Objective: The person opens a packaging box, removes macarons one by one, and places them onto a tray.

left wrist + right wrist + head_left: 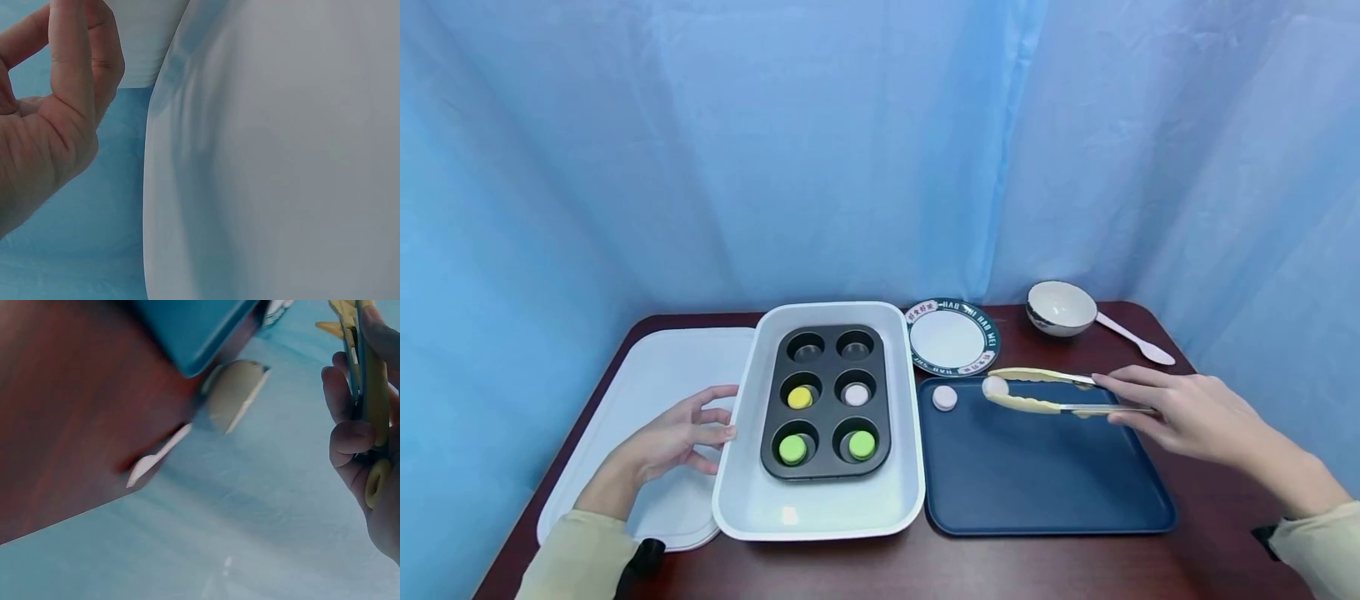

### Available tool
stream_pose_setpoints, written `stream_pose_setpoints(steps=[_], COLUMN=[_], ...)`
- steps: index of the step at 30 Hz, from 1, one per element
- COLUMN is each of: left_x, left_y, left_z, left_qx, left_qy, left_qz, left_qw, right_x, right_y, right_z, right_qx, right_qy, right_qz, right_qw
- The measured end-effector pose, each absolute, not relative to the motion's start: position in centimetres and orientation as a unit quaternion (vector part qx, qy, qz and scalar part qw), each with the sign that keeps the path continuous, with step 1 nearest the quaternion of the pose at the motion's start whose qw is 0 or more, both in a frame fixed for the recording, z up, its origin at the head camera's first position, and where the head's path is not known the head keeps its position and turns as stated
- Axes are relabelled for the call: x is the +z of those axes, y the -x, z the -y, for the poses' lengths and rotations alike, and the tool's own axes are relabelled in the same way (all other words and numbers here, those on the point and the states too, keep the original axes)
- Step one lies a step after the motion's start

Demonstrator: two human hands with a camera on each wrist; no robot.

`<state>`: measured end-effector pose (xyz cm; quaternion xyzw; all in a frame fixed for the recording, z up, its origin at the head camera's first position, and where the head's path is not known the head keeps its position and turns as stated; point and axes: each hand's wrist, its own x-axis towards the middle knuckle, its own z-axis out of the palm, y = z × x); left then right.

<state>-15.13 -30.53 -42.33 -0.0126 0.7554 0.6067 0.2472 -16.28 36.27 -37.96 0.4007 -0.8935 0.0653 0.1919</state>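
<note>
The right hand (1180, 410) grips yellow tongs (1045, 392), whose tips pinch a pale macaron (995, 386) over the far left corner of the blue tray (1045, 492); a second pale macaron (944, 397) lies on the tray just left of it. The left hand (681, 433), fingers spread and holding nothing, touches the left rim of the white dish (820, 517), which holds the muffin pan (826, 402). In the right wrist view the tong tips are cut off; the left wrist view shows only fingers and blurred white surface.
</note>
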Motion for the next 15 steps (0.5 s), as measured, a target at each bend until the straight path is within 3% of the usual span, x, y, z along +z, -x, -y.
stream_pose_setpoints(steps=[15], left_x=[-42.4], left_y=[14.8], left_z=[30.3], left_qx=[0.602], left_qy=[0.013], left_qz=[-0.763], left_qw=[0.236], right_x=[-40.5], right_y=[16.5], right_z=[-39.7], right_qx=[0.058], right_qy=[-0.338], right_qz=[0.927], right_qw=[0.154])
